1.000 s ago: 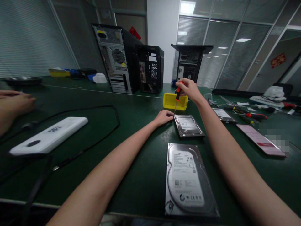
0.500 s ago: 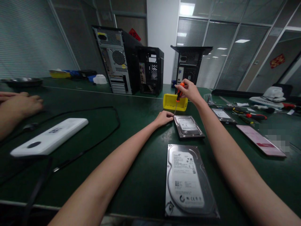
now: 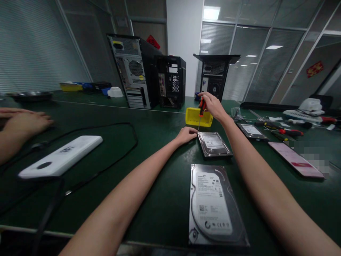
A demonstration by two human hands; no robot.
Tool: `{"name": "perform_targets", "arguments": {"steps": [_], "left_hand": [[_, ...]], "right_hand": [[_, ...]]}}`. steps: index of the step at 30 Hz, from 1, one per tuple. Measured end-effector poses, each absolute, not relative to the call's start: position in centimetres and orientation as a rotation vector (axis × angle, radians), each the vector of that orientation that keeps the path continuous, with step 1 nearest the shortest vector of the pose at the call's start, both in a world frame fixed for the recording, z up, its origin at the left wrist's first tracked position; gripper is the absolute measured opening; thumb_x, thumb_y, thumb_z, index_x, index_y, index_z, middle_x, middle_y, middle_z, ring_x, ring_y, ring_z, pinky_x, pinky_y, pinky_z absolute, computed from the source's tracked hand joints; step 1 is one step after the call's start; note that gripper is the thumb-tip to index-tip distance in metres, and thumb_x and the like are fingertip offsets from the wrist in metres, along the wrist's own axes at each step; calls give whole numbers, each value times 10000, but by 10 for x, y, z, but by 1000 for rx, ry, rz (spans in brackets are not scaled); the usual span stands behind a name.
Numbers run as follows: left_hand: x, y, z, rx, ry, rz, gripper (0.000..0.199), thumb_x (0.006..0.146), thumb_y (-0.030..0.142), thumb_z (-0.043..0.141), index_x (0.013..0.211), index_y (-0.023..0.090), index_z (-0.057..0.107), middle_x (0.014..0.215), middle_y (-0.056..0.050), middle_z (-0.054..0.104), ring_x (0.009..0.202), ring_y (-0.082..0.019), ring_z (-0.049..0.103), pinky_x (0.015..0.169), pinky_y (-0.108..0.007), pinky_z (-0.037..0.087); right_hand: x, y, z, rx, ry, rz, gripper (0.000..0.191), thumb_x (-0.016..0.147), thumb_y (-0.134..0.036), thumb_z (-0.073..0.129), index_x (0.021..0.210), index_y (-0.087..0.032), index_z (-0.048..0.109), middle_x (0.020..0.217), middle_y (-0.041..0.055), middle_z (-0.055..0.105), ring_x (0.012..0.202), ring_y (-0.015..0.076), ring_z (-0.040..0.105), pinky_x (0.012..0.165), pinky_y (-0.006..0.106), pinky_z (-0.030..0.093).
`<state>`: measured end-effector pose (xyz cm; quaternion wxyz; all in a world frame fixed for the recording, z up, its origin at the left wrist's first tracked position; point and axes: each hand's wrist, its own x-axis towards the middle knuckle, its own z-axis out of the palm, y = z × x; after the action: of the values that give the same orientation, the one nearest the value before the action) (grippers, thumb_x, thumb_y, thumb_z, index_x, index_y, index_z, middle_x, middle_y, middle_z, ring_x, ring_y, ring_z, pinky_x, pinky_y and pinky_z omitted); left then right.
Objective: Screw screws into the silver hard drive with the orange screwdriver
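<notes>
My right hand (image 3: 212, 105) is closed around the top of a screwdriver (image 3: 202, 106) with an orange and black handle. Its shaft points down, and the tip meets the far left corner of a small hard drive (image 3: 213, 143) lying flat, label up. At that same corner, the fingers of my left hand (image 3: 187, 135) are drawn together against the drive's edge, close beside the tip. Whether they also pinch a screw is too small to see. Nearer to me, between my forearms, lies a larger hard drive (image 3: 213, 206) with its label up.
A yellow bin (image 3: 191, 116) stands just behind the small drive. Computer cases (image 3: 149, 71) line the back. To the right are another drive (image 3: 252, 131), a pink phone (image 3: 295, 159) and loose tools (image 3: 290, 132). On the left are a white power bank (image 3: 61, 156), a cable and another person's hand (image 3: 29, 124).
My right hand has shifted slightly left and sits more over the top of the screwdriver handle, which stands more upright. The view has moved a little. My left hand stays at the drive's corner.
</notes>
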<state>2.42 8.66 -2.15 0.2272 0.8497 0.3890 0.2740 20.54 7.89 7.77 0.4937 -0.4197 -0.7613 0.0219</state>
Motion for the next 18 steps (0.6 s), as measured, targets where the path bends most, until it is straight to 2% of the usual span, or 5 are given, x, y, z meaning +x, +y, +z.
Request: {"name": "perform_targets", "arguments": {"steps": [4, 7, 13, 18], "left_hand": [[23, 88, -23, 2335, 1068, 764, 320, 784, 283, 581, 1019, 150, 751, 982, -44, 756, 935, -201, 687, 827, -237, 504], [23, 87, -22, 2329, 1074, 767, 321, 779, 284, 583, 1022, 156, 750, 978, -38, 757, 941, -198, 685, 839, -237, 503], [24, 84, -19, 2327, 1096, 751, 307, 784, 282, 580, 1008, 165, 754, 986, -33, 755, 937, -189, 686, 865, -234, 496], [23, 83, -18, 2317, 1095, 757, 326, 783, 268, 575, 1036, 153, 746, 994, -43, 755, 944, -196, 686, 861, -242, 502]], "right_hand": [[202, 77, 84, -979, -1790, 215, 381, 936, -429, 394, 1103, -187, 636, 847, 45, 680, 817, 186, 646, 816, 361, 527], [200, 76, 86, -970, -1754, 288, 344, 892, -450, 483, 994, -166, 649, 842, 51, 681, 792, 177, 650, 750, 324, 538], [197, 73, 85, -966, -1689, 481, 323, 826, -492, 582, 915, -182, 567, 771, 37, 660, 738, 173, 670, 606, 268, 533], [192, 72, 83, -1003, -1723, 325, 310, 851, -484, 558, 1005, -215, 576, 739, 1, 641, 720, 163, 655, 694, 309, 533]]}}
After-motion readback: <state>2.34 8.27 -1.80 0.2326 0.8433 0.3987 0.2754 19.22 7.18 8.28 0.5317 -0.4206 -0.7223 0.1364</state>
